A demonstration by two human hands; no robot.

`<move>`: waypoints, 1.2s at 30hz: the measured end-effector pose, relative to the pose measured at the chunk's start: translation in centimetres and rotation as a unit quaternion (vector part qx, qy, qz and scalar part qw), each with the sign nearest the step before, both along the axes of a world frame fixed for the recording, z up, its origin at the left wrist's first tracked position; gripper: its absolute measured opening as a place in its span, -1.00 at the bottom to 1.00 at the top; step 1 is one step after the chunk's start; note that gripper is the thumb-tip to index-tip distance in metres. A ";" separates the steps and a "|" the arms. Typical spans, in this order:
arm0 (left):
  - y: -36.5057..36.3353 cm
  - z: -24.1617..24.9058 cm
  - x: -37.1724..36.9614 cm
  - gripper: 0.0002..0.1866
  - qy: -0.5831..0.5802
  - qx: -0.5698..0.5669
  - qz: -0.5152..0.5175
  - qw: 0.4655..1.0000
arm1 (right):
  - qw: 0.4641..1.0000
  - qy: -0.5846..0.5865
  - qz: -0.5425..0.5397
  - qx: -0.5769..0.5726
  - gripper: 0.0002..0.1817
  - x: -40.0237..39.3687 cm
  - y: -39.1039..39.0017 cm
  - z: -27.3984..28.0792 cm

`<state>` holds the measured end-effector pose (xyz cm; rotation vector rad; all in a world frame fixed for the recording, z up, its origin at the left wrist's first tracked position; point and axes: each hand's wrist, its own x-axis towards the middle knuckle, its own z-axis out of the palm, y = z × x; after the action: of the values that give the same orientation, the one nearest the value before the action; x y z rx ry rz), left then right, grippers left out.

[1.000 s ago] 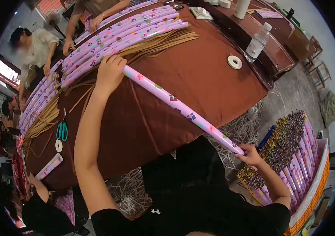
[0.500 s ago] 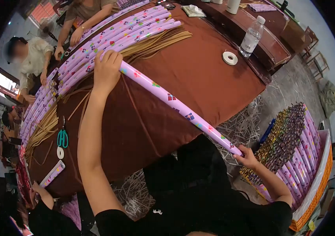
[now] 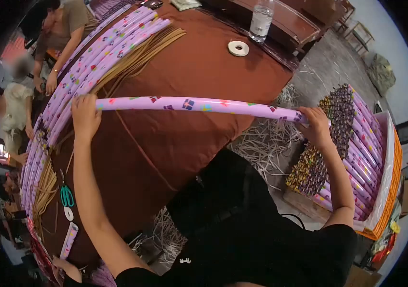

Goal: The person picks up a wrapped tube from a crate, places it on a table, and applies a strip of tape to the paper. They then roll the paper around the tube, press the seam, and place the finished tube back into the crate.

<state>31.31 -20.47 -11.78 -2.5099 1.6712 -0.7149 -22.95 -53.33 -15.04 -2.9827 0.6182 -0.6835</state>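
1. Head view: the long pink wrapped tube [image 3: 199, 104] is held level above the near edge of the brown-covered worktop [image 3: 204, 67], clear of the cloth. The left hand [image 3: 85, 115] has its fingers curled around one end; the right hand [image 3: 315, 125] has its fingers closed around the other end, out past the worktop's edge.
2. Risk, as I judge it: held only at its ends, the tube could sag or kink in the middle, or twist and crease its paper.
3. The right end sits close to the bin of finished tubes [image 3: 357, 148]; a swing that way could knock their tops.
4. The left end is near the row of pink tubes [image 3: 103, 48] and tan strips [image 3: 137, 52], which it could drag.
5. Open room lies over the bare cloth ahead; the floor below holds paper scraps [image 3: 261, 143]. The tape roll [image 3: 238, 48] and bottle [image 3: 261, 19] stand well apart.
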 end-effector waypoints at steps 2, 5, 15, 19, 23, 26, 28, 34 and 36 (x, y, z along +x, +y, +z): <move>0.9 -0.5 -0.1 -0.62 0.019 0.013 0.047 0.999 | 1.000 -0.013 -0.002 -0.016 -0.44 0.4 -0.2 0.5; 2.2 -1.4 0.9 -0.60 0.025 0.006 0.029 0.999 | 0.999 -0.031 0.002 -0.026 -0.41 1.2 -0.2 1.1; 3.1 -1.4 1.1 -0.73 0.065 0.038 0.056 0.996 | 0.995 0.005 0.059 0.077 -0.53 2.1 -0.8 2.1; 3.0 -1.5 1.4 -0.75 0.114 0.001 0.012 0.993 | 0.978 0.064 0.030 0.196 -0.62 2.2 -1.0 2.8; 3.0 -1.6 1.3 -0.75 0.145 -0.027 0.005 0.989 | 0.962 0.072 0.040 0.259 -0.65 2.4 -1.3 3.5; 3.3 -1.6 1.3 -0.73 0.157 -0.028 -0.019 0.987 | 0.952 0.065 0.079 0.290 -0.67 2.3 -1.8 3.1; 3.3 -1.4 0.9 -0.69 0.152 -0.009 0.010 0.988 | 0.942 0.099 0.094 0.307 -0.67 2.1 -2.3 2.7; 3.0 -0.9 2.2 -0.62 -0.010 -0.150 0.018 0.988 | 0.933 0.173 0.100 0.300 -0.55 2.1 0.8 2.4; 2.6 -1.4 3.8 -0.60 -0.044 -0.214 0.060 0.974 | 0.958 0.201 0.115 0.170 -0.51 2.1 2.2 1.2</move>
<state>35.12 -17.83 -13.23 -2.7683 1.4480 -1.2688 -20.82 -51.10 -13.83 -2.8044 0.3416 0.0481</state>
